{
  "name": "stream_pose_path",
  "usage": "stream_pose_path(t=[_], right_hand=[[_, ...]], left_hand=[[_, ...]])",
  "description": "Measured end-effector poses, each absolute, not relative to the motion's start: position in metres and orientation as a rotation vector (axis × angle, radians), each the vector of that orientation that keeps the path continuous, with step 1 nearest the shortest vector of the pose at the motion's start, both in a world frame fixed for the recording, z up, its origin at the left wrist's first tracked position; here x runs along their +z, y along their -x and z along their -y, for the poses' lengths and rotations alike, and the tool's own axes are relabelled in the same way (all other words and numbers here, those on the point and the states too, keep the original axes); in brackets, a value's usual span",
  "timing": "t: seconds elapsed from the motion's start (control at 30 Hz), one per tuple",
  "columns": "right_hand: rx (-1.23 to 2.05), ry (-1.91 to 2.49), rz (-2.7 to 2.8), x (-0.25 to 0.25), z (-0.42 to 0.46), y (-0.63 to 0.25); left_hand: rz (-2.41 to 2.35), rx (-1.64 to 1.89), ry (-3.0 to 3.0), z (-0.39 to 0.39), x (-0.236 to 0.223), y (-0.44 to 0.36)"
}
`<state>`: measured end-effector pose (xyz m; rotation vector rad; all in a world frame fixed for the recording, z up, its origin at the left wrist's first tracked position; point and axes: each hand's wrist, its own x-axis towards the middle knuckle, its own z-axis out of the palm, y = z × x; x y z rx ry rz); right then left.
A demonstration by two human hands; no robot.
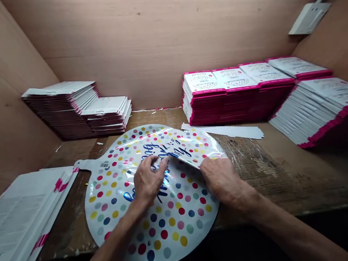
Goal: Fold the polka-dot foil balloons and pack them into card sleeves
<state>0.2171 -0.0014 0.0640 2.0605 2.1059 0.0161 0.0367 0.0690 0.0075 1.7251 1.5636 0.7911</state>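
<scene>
Lying beneath the left grip [150,178], the balloon [164,219] folds into the right grip [223,180].

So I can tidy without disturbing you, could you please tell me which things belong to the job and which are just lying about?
In the job:
- balloon, with left hand and right hand on it
- dotted packs, probably, given their matching dots
- left-side packs, probably

Seemingly lying about:
- white strip
- wall fitting
</scene>
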Motion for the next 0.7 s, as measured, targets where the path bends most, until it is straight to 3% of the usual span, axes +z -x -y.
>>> stream_pose_path(t=[0.1,0.2,0.33,0.5,0.6,0.7], right_hand=[[-0.125,-2.079,-2.286,0.052,0.014,-0.191],[-0.247,-1.667,-2.864,0.030,0.028,-0.193],[-0.018,-1.398,-3.205,0.002,0.029,-0.218],[0.149,-1.299,-3.232,-0.014,0.015,-0.218],[-0.078,-1.264,-3.192,-0.008,0.006,-0.215],[-0.446,-1.472,-3.052,0.006,-0.016,-0.213]], left_hand=[[-1.197,0.678,-1.168,-0.022,0.016,-0.042],[-1.054,0.742,-0.820,-0.008,0.018,-0.032],[-1.091,0.720,-0.738,-0.012,0.020,0.010],[-1.515,0.590,-1.463,-0.007,0.009,0.053],[-1.386,0.782,-2.126,-0.012,-0.002,0.064],[-1.185,0.658,-2.350,-0.022,-0.006,0.065]])
